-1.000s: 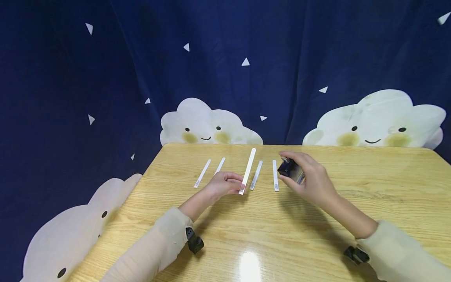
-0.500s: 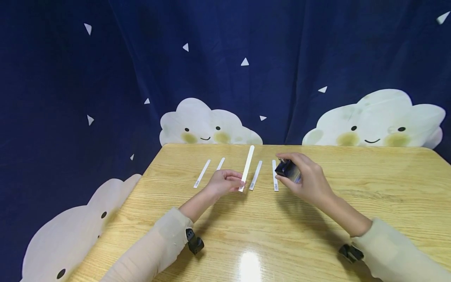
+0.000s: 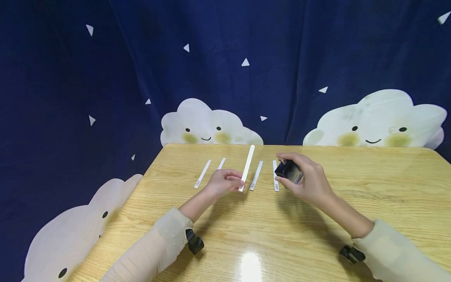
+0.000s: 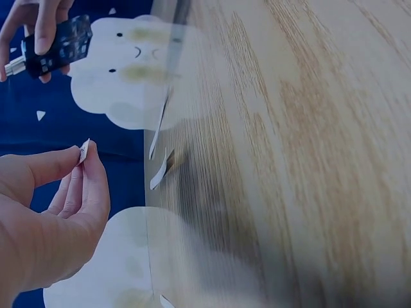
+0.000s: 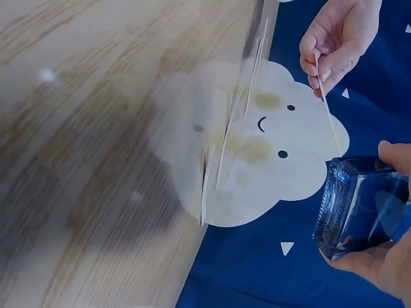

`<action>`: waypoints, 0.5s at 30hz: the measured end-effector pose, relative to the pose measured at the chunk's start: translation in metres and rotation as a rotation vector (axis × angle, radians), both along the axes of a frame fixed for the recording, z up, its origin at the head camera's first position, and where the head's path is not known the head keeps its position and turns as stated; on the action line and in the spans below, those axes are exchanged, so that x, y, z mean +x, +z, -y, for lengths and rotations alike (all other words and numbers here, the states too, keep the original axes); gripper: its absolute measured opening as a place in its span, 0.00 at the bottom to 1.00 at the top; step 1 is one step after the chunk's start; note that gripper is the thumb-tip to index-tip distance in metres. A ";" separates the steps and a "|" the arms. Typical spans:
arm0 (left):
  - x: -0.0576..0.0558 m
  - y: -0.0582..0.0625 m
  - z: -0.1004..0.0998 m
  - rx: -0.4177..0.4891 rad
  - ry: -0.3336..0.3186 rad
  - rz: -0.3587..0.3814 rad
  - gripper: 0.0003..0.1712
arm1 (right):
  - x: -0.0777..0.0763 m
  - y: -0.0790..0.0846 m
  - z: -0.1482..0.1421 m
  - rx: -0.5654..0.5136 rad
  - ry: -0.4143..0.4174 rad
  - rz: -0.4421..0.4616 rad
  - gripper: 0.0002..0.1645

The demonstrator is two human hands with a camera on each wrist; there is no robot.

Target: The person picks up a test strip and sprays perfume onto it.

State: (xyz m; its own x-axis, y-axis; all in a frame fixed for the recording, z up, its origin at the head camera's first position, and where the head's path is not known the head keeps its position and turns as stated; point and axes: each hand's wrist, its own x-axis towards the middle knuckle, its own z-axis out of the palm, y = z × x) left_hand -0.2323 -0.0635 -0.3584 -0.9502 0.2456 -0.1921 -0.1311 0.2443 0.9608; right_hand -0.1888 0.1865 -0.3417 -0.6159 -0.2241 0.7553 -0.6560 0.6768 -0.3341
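My left hand point(image 3: 223, 183) pinches a white paper test strip point(image 3: 248, 164) near its printed end, raised above the table with the rounded end pointing away. In the left wrist view, the strip's end point(image 4: 84, 151) shows between thumb and forefinger. My right hand point(image 3: 313, 178) grips a dark blue glass perfume bottle point(image 3: 292, 172) between thumb and fingers, tilted, off the table. Its metal spray nozzle point(image 4: 14, 67) shows in the left wrist view. In the right wrist view, the clear blue glass bottle point(image 5: 359, 205) appears close up. Strip and bottle are apart in the head view.
Several more white strips lie on the wooden table point(image 3: 282, 243): one point(image 3: 202, 173) far left, another point(image 3: 221, 163) partly behind my left hand, one point(image 3: 256, 175) between the hands and one point(image 3: 275, 176) beside the bottle. A dark blue curtain point(image 3: 275, 47) with clouds hangs behind.
Over the first half second my right hand shifts slightly left with the bottle, and the held strip rises a little. Since then both hands have stayed nearly still.
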 end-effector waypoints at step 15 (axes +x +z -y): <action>-0.003 0.001 0.002 0.001 0.034 -0.002 0.14 | 0.007 0.002 0.002 -0.007 0.027 -0.037 0.37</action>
State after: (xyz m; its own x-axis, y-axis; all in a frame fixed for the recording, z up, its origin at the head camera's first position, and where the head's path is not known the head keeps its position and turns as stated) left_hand -0.2351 -0.0657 -0.3574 -0.9584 0.2130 -0.1897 -0.1372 0.2390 0.9613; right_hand -0.1818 0.1849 -0.3398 -0.5816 -0.2344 0.7790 -0.6857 0.6566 -0.3143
